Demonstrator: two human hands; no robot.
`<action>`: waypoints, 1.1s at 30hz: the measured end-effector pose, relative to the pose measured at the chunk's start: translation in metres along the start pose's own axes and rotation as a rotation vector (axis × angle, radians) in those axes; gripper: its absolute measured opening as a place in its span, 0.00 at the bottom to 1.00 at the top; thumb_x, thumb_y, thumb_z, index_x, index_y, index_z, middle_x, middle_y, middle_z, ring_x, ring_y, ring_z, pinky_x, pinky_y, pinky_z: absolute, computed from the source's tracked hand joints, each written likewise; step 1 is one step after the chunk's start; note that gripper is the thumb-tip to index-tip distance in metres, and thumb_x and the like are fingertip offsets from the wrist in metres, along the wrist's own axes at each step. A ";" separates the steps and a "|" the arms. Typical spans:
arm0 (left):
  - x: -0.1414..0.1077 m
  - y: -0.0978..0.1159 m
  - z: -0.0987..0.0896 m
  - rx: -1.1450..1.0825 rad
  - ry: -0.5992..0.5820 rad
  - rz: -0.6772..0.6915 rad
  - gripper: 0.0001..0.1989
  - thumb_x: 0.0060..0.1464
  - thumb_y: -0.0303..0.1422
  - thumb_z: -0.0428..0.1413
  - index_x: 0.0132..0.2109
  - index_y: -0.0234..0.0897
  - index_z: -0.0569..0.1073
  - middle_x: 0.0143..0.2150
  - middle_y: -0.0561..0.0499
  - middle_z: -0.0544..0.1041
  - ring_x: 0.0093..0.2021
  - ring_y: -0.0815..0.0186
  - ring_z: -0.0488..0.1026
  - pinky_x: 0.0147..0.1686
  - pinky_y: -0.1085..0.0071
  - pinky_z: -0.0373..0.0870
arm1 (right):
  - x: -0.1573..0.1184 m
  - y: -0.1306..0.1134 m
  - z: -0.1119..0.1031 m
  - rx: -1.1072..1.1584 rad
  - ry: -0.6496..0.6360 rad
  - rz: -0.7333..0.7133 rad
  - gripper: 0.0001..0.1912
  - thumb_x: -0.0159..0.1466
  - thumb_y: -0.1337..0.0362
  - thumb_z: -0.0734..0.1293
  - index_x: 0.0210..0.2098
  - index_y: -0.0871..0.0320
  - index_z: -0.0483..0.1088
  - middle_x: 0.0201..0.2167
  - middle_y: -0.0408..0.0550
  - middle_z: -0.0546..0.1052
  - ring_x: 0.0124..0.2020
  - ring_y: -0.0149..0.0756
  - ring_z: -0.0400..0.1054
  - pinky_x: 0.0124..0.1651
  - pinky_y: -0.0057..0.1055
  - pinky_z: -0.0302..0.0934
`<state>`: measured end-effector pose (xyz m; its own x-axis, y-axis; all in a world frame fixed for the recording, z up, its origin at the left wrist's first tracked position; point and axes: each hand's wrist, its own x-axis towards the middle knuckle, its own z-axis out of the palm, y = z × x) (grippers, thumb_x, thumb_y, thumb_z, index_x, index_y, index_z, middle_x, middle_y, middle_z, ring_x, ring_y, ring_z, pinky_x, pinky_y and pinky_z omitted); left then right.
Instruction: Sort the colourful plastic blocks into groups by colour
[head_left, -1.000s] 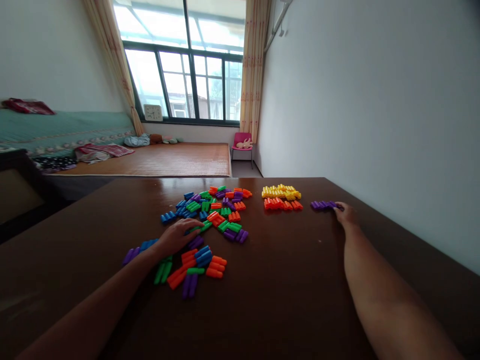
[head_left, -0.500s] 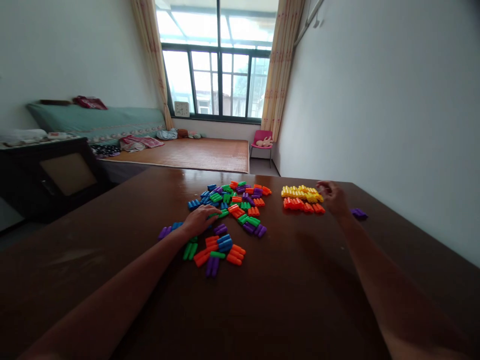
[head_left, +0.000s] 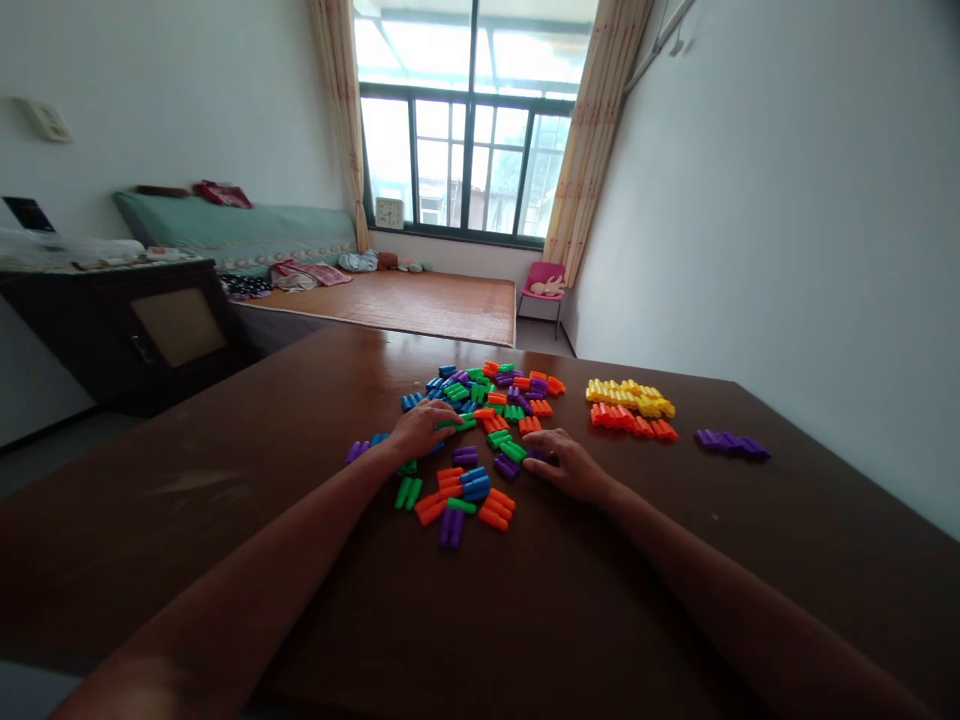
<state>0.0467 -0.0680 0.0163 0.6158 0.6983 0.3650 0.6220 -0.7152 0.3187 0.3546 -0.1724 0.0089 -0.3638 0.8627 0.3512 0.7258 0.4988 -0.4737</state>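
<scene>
Hands [head_left: 568, 466], ribbed plastic blocks [head_left: 475, 485], glossy table [head_left: 570, 600]

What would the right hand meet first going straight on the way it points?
For the right hand, likely the purple piece between thumb and fingers, then the green piece just past the fingertips; contact is unclear.

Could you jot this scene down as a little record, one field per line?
Left hand: fingers at a green piece, grip unclear
Right hand: fingers around a purple piece, grip unclear
Loose pieces: orange, green, blue, purple
Groups at right: yellow row, orange row, purple row
Surface: brown table
Background: bed, pink chair, window
</scene>
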 end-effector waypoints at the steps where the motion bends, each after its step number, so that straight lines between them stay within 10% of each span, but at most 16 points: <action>1: 0.000 0.000 0.000 -0.010 0.001 0.009 0.11 0.56 0.33 0.54 0.44 0.44 0.80 0.46 0.50 0.77 0.47 0.62 0.72 0.52 0.65 0.64 | 0.001 0.001 0.001 0.011 0.048 0.020 0.18 0.64 0.54 0.63 0.50 0.54 0.69 0.48 0.50 0.75 0.50 0.41 0.66 0.49 0.38 0.63; 10: 0.001 -0.002 0.005 -0.043 -0.035 -0.050 0.12 0.57 0.35 0.53 0.45 0.44 0.79 0.45 0.51 0.79 0.46 0.62 0.72 0.50 0.67 0.66 | 0.077 0.061 -0.003 -0.274 0.304 0.196 0.18 0.65 0.66 0.58 0.51 0.57 0.70 0.49 0.54 0.75 0.52 0.42 0.65 0.57 0.40 0.57; 16: -0.005 0.001 0.003 -0.006 -0.019 -0.023 0.13 0.58 0.37 0.52 0.47 0.46 0.78 0.46 0.52 0.78 0.46 0.62 0.72 0.49 0.68 0.66 | 0.126 0.089 -0.001 -0.420 0.133 0.406 0.20 0.65 0.63 0.60 0.56 0.58 0.68 0.49 0.55 0.74 0.49 0.40 0.68 0.54 0.34 0.58; 24: -0.004 0.001 0.004 0.021 -0.026 -0.036 0.14 0.58 0.38 0.52 0.48 0.48 0.78 0.47 0.51 0.78 0.46 0.59 0.71 0.47 0.66 0.67 | 0.114 0.087 0.004 -0.422 0.095 0.396 0.09 0.57 0.67 0.67 0.39 0.57 0.74 0.42 0.50 0.72 0.42 0.36 0.68 0.48 0.32 0.61; 33: -0.005 0.002 0.004 0.040 -0.022 -0.031 0.15 0.59 0.39 0.51 0.49 0.47 0.77 0.47 0.49 0.78 0.46 0.58 0.71 0.46 0.65 0.67 | 0.112 0.072 0.006 -0.397 0.118 0.407 0.20 0.59 0.58 0.68 0.50 0.54 0.70 0.41 0.50 0.73 0.41 0.38 0.69 0.45 0.33 0.62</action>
<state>0.0463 -0.0731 0.0117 0.6061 0.7206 0.3366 0.6593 -0.6919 0.2943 0.3629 -0.0393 0.0087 0.0417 0.9522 0.3025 0.9653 0.0397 -0.2582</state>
